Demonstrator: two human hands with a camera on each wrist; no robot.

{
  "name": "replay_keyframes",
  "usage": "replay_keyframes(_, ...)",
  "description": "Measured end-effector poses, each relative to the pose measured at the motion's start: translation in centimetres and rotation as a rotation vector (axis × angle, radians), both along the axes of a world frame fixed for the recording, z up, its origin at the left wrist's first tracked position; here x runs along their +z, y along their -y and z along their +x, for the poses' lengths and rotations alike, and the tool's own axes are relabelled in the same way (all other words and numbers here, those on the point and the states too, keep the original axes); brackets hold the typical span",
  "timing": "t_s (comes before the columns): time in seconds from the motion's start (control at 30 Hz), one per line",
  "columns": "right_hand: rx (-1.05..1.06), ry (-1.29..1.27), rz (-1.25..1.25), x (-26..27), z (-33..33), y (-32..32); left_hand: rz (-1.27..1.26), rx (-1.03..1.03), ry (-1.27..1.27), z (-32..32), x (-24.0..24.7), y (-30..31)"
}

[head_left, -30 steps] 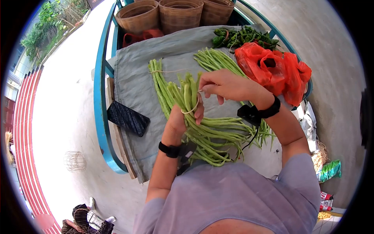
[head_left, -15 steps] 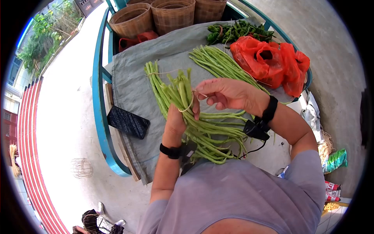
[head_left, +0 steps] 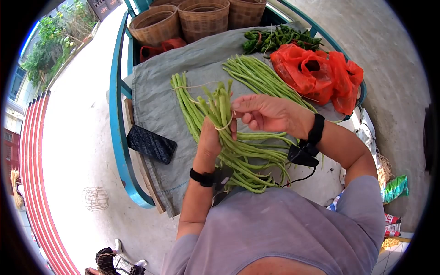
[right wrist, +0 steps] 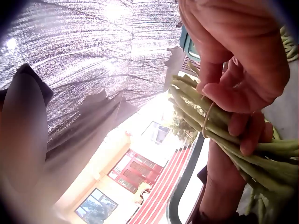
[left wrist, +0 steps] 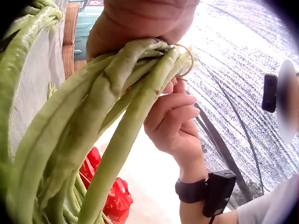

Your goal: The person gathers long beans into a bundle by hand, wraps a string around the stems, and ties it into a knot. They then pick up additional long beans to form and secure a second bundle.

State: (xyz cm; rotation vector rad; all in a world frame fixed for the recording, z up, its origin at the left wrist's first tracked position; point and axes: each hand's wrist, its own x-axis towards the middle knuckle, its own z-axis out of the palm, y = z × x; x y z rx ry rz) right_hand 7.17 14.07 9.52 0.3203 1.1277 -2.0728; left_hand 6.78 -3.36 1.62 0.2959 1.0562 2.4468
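Note:
Long green beans (head_left: 250, 161) are gathered in a bunch, their stem ends upright and their long ends draping toward the person's lap. My left hand (head_left: 210, 141) grips the bunch below the stem ends, fingers wrapped round it. A thin pale tie (right wrist: 206, 119) loops around the beans just above that grip. With thumb and forefinger, my right hand (head_left: 270, 113) pinches the end of the tie right beside the stems; its other fingers are curled. In the left wrist view, bean pods (left wrist: 110, 88) fill the foreground, and the right hand is behind them.
A tied bean bundle (head_left: 184, 103) and another pile of beans (head_left: 263, 75) lie on the grey cloth (head_left: 156, 87). Around them are a phone (head_left: 151, 144), red plastic bags (head_left: 302, 73), green peppers (head_left: 280, 38) and wicker baskets (head_left: 203, 18). A blue cart rail (head_left: 120, 151) borders the left side.
My right hand has turned over and drawn the tie end to the right, then come slightly back toward the stems. The left hand keeps its grip on the bunch.

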Motion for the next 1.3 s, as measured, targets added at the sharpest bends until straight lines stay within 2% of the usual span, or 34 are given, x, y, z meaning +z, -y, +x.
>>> replay_keyframes(0.1,0.001,-0.018,-0.046,-0.4,0.2,0.1,-0.076,0.0,-0.037,0.1,-0.3,0.1)
replay_keyframes(0.2,0.097,0.007,-0.075,-0.4,0.3,0.0,-0.117,-0.002,-0.038,0.3,-0.3,0.1)
replay_keyframes(0.3,0.046,-0.012,-0.107,-0.6,0.3,-0.2,-0.141,-0.015,-0.062,0.1,-0.8,0.3)
replay_keyframes(0.4,0.044,-0.098,0.014,-0.6,0.1,-0.5,-0.106,-0.005,-0.055,0.1,-0.2,0.1)
replay_keyframes(0.5,0.061,-0.255,0.24,-0.3,0.3,-0.1,-0.111,-0.025,0.02,0.4,1.2,-0.3)
replay_keyframes(0.6,0.148,-0.48,0.614,-0.7,0.1,0.4,-0.15,-0.055,-0.02,0.5,1.5,-0.2)
replay_keyframes(0.7,0.106,-0.719,0.837,0.3,0.7,1.1,-0.192,-0.062,-0.031,0.6,1.8,-0.1)
replay_keyframes(0.8,0.107,-0.712,0.78,1.4,0.8,1.0,-0.165,-0.069,0.003,0.4,1.5,-0.1)
replay_keyframes(0.9,0.117,-0.639,0.618,1.0,0.1,0.7,-0.123,-0.057,0.012,0.5,1.4,-0.1)
replay_keyframes(1.1,0.019,-0.381,-0.047,-3.3,-0.5,-0.8,-0.058,-0.011,0.025,0.3,0.6,-0.2)
replay_keyframes(1.2,-0.035,-0.324,-0.229,-5.2,-0.4,-0.9,-0.021,0.047,0.097,0.2,0.8,-0.5)
replay_keyframes(1.3,0.022,-0.326,-0.131,-5.4,0.0,-0.9,-0.053,0.06,0.102,-0.1,0.0,-0.2)
